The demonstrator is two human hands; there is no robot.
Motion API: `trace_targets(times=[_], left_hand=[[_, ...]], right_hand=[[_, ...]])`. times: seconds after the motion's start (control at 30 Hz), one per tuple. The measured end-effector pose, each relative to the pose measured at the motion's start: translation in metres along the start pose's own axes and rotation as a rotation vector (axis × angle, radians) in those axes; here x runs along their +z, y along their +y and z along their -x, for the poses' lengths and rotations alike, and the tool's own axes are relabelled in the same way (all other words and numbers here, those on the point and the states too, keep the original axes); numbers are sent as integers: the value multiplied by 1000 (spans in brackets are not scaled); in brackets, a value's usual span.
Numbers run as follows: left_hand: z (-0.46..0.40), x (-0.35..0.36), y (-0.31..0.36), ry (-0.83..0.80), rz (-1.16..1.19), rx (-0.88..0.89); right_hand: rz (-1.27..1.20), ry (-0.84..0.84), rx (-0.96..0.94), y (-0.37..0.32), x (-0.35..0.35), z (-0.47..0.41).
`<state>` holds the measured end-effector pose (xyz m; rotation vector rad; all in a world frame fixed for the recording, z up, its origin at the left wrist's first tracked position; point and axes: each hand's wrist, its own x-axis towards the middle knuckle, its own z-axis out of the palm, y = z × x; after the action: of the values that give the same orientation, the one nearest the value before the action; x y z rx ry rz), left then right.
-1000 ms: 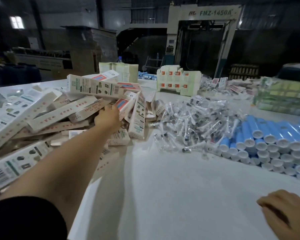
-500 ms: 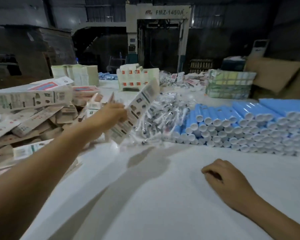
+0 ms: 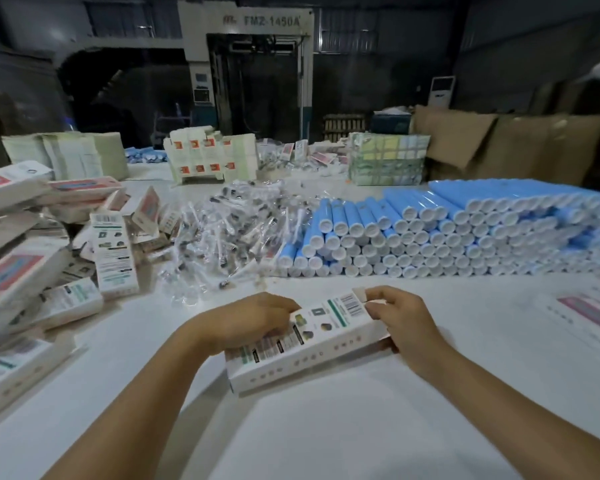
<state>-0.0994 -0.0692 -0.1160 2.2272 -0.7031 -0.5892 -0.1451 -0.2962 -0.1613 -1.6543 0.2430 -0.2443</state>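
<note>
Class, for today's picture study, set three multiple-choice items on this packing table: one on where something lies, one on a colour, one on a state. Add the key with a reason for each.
1. Where do the blue tubes lie, seen from the carton in hand?
A. Beyond it, to the right
B. Beneath it
C. Inside it

2. What colour are the tubes' end caps?
A. Red
B. White
C. Black

3. How is the carton held?
A. It lies untouched
B. One hand alone lifts it
C. The left hand and the right hand both grip it

Key:
1 A: the tubes are stacked on the table past the hands, towards the right.
2 B: every tube end that shows is white.
3 C: fingers of both hands curl round it, the right hand at the flap end.
</note>
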Motion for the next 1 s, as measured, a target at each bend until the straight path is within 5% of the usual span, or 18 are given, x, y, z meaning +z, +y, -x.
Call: trace_targets(times=[0.17,0.27,0.4,0.67,0.83,1.0], left_hand=[[0,19,14,247,-701,45],[-12,40,21,352,-907,78],[-15,55,17,528,-978,170],[-21,74,13,705,-947,364],[-29,78,10,668,-978,329],[-33,77,10,656,-981,323]], right_hand=[[-2,29,-25,1,3,-1],[-5,31,-21,1,3,-1],[75,54,-34,-3,0,1],[947,407,-439,-105,-61,-102],[1503,475,-146,-138,-94,-183],[1680,369,98,-129,-95,-201]])
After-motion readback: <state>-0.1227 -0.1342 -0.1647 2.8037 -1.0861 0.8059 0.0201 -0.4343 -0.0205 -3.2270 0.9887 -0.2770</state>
